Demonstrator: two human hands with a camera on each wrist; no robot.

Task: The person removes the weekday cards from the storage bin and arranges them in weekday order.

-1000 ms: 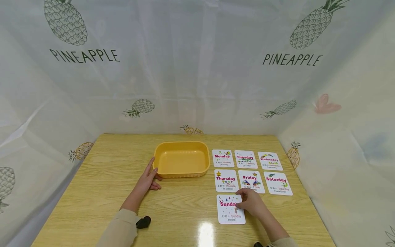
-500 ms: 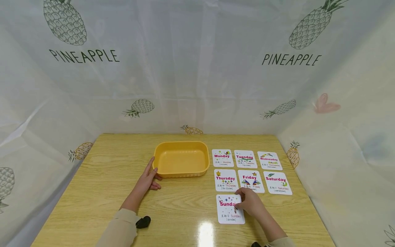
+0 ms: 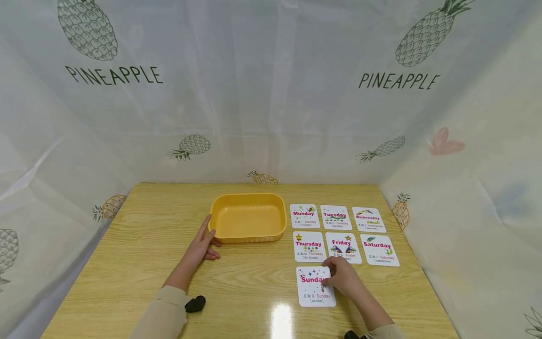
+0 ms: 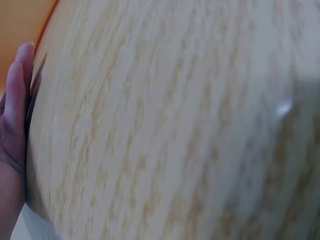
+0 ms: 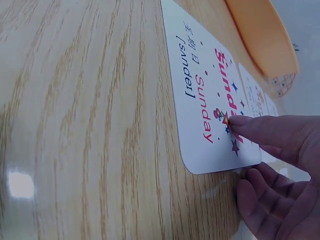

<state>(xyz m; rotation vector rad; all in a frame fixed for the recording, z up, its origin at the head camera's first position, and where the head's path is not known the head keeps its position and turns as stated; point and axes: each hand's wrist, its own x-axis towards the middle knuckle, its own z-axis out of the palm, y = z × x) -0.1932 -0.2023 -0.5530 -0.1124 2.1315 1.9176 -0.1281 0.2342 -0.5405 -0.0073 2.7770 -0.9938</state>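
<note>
Nothing has been moved since the earlier frames. On the wooden table [image 3: 127, 263], the Sunday card [image 3: 315, 286] (lowest in the grid, below the Thursday card [image 3: 308, 246]) is pressed flat by the right hand [image 3: 345, 278], forefinger extended, other fingers loosely curled. The left hand [image 3: 201, 245] is laid open against the yellow tray [image 3: 247, 219].

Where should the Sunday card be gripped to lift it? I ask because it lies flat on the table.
Probably at its right edge, from the right. The Sunday card lies flat on the table, and the right hand already presses a finger on its face with other fingers at that edge.
</note>
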